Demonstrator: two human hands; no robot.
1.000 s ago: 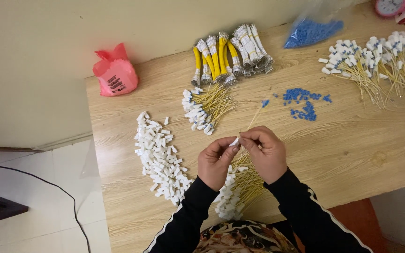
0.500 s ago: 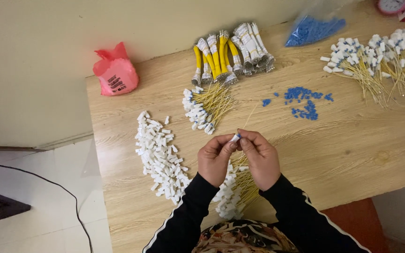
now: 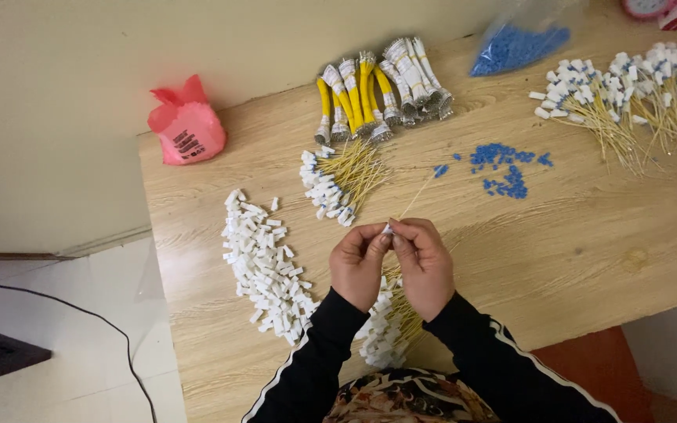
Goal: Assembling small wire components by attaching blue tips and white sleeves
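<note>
Thin yellow wire point(image 3: 415, 197) pinched between my left hand point(image 3: 360, 265) and right hand point(image 3: 425, 266), fingers of both closed tight on its near end, where a small white connector point(image 3: 387, 229) sits. Long axis runs diagonally, from the connector up and away to the right, far tip ending in a blue cap point(image 3: 440, 170). Wire is straight, held just above the desk point(image 3: 589, 251). Relative to the connector: loose white housings pile point(image 3: 264, 266) to the left, finished yellow wires heap point(image 3: 389, 325) directly under my hands, scattered blue caps point(image 3: 507, 168) up-right, bundled yellow and white harnesses point(image 3: 381, 86) straight beyond. Desk is light wood grain, pushed against a cream wall point(image 3: 56, 94); pale tile floor point(image 3: 56, 345) at left.
</note>
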